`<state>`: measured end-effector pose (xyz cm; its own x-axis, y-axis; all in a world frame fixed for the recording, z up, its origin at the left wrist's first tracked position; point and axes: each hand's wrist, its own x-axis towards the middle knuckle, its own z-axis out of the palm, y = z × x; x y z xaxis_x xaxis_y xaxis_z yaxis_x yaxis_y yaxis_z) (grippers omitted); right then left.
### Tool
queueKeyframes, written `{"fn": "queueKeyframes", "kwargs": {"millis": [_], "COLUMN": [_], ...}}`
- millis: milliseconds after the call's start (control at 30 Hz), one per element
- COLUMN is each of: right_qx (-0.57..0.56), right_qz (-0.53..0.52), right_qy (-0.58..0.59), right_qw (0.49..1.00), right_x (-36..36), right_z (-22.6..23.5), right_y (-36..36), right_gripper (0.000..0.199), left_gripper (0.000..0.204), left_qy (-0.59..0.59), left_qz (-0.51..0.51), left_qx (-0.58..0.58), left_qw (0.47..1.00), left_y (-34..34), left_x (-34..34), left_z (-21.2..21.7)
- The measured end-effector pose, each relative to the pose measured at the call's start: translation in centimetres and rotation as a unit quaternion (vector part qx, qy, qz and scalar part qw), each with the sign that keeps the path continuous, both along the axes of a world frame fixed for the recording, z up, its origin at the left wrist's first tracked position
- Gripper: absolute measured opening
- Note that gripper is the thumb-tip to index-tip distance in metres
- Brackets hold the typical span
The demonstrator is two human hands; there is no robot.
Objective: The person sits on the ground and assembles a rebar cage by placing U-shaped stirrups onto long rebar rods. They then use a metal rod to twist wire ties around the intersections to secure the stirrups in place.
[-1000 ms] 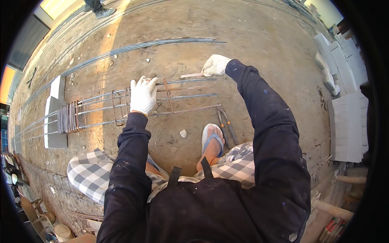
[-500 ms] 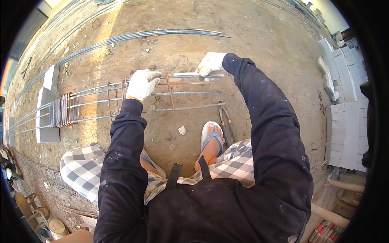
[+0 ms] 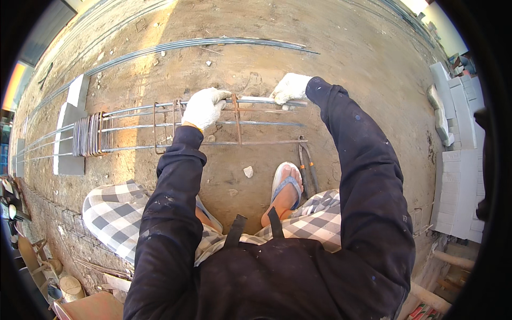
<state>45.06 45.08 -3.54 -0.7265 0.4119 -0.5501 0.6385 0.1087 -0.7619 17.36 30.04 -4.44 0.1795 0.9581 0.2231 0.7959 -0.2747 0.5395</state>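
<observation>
Several long steel reinforcing bars lie side by side, with a rusty rectangular stirrup standing around them near their right ends. My left hand, in a white work glove, is closed over the far bar, its fingertips at the stirrup's upper corner. My right hand, also gloved, is closed on the far bar close to its end; its fingertips are partly hidden. Two or so more stirrups stand left of my left hand. Farther left, a tight bundle of stirrups surrounds the bars.
Orange-banded pincers lie by the near bar's end, beside my sandalled foot. Pale blocks prop the bars at left. Another bar bundle lies beyond. White blocks are stacked at right, and a stone sits on the dirt.
The whole view has shifted, so the scene sits slightly farther right. Both hands keep about the same places on the bars and stirrup.
</observation>
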Motion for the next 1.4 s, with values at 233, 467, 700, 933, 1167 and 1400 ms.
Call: {"fn": "queueKeyframes", "kwargs": {"millis": [233,467,700,933,1167,1400], "right_qx": [0.004,-0.008,-0.042,-0.022,-0.028,-0.007], "right_qz": [-0.012,-0.049,-0.064,-0.049,-0.060,-0.050], "right_qy": [-0.005,-0.003,0.019,0.020,0.017,0.027], "right_qw": [1.000,0.999,0.997,0.998,0.998,0.998], "right_x": [-0.3,-0.2,0.1,0.2,0.0,-0.1], "right_z": [1.0,2.0,1.7,0.9,0.5,0.8], "right_y": [-0.4,-1.1,-1.1,-0.5,-0.4,-0.4], "right_gripper": [0.027,0.026,0.024,0.023,0.024,0.024], "left_gripper": [0.045,0.049,0.093,0.138,0.141,0.146], "left_qy": [0.010,0.003,0.109,0.263,0.257,0.248], "left_qz": [-0.017,-0.043,-0.077,-0.084,-0.055,-0.062], "left_qx": [-0.075,-0.047,-0.100,-0.085,-0.091,-0.045], "left_qw": [0.997,0.998,0.986,0.957,0.961,0.966], "left_y": [0.2,0.5,0.0,-1.7,-2.0,-2.5], "left_x": [0.4,1.4,1.5,3.0,4.2,4.4], "left_z": [0.9,0.8,3.3,4.2,3.4,3.1]}}
